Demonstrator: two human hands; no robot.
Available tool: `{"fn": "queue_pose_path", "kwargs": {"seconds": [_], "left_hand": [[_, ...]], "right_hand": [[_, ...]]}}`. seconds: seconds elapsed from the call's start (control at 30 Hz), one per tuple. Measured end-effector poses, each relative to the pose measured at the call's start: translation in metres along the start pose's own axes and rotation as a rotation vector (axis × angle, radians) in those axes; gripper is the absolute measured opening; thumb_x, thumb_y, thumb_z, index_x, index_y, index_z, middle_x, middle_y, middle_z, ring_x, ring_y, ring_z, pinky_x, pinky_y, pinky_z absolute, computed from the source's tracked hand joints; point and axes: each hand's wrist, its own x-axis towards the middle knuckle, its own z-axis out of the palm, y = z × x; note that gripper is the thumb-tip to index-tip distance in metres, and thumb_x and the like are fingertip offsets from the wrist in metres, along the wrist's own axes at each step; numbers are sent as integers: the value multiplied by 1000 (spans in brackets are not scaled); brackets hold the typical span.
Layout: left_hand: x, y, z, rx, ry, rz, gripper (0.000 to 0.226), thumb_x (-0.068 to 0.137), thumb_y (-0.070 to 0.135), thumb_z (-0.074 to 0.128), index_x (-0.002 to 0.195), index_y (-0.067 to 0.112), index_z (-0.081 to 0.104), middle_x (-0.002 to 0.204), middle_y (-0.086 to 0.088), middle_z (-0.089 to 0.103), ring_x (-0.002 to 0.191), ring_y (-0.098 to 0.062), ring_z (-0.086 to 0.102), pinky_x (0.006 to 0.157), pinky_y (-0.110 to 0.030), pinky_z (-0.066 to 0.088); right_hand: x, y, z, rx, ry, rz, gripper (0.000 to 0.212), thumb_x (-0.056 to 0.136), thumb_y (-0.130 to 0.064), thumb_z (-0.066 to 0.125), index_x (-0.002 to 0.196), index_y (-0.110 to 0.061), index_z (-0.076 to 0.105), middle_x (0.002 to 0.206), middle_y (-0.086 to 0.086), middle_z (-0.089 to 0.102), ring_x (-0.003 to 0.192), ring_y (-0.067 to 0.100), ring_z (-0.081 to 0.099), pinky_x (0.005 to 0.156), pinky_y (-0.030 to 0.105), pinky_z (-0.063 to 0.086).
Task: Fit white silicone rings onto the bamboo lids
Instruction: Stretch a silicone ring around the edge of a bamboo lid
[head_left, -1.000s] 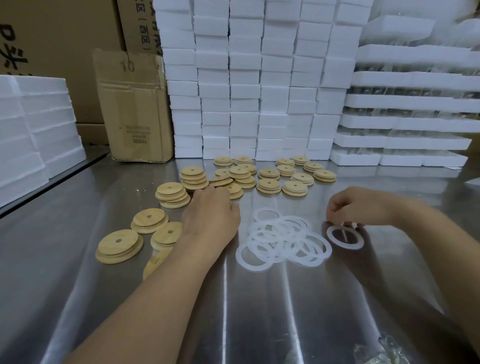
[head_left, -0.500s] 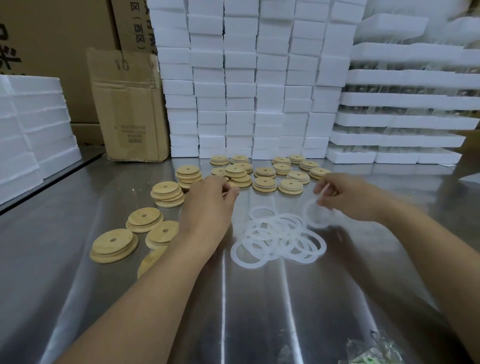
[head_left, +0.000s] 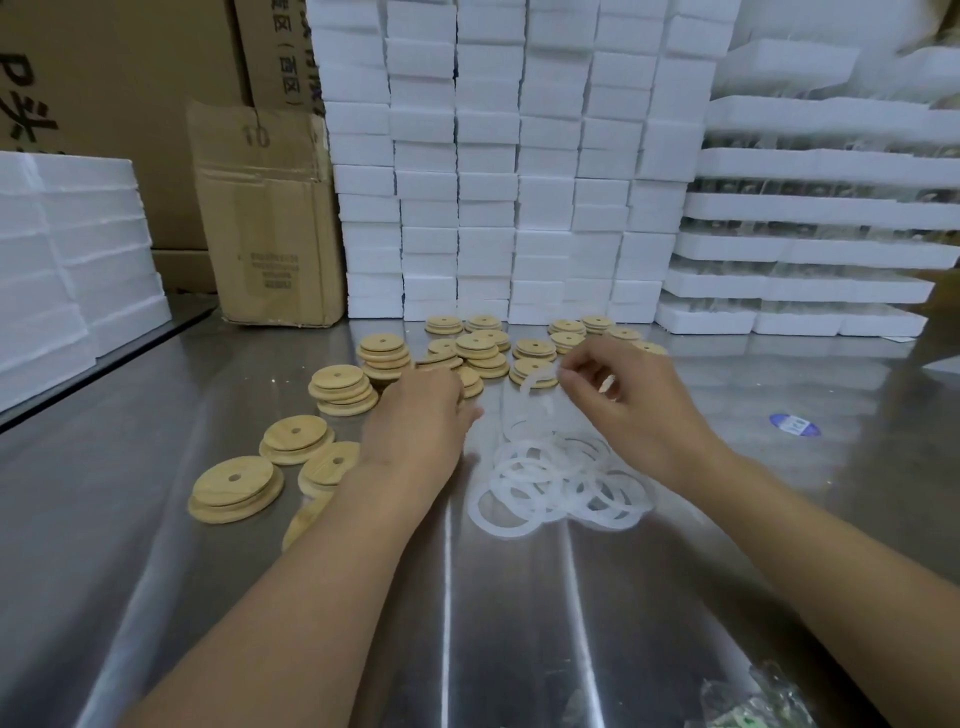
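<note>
A steel counter (head_left: 519, 623) is seen backed by stacked white foam blocks (head_left: 488, 171) and a cardboard carton (head_left: 270, 218). Bamboo lids (head_left: 236, 488) are spread in low stacks across its far and left side, with a heap of white silicone rings (head_left: 561, 478) laid just right of them. The left hand (head_left: 415, 415) is lowered over the lids, its grip hidden from view. A single ring (head_left: 525, 383) is pinched in the raised right hand (head_left: 628, 400), above the heap.

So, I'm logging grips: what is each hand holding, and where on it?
The right hand pinches a white silicone ring by its upper rim. The left hand hides its own fingers; its hold cannot be told.
</note>
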Motion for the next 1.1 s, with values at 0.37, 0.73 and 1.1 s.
{"fn": "queue_pose_path", "kwargs": {"seconds": [0.37, 0.73, 1.1], "left_hand": [[6, 21, 5, -1367, 115, -255, 17, 106, 22, 67, 120, 31, 71, 93, 0, 83, 78, -16, 80, 60, -34, 64], [-3, 29, 13, -1376, -235, -138, 42, 96, 4, 76, 132, 26, 68, 122, -1, 79, 105, -24, 79, 83, -47, 68], [1, 25, 21, -980, -38, 68, 22, 107, 16, 63, 110, 31, 78, 114, 8, 77, 113, -19, 72, 83, -49, 67]], "right_hand": [[-2, -21, 14, 400, -91, 97, 14, 99, -19, 72, 89, -9, 71, 103, -4, 73, 88, 1, 67, 77, 16, 47], [-1, -4, 19, 397, 23, 215, 17, 99, -28, 70, 84, -22, 71, 87, -7, 74, 87, 11, 67, 80, 35, 49], [-3, 3, 23, 289, 15, 176, 15, 97, -34, 76, 87, -25, 69, 90, -10, 75, 90, 9, 73, 89, 44, 59]]}}
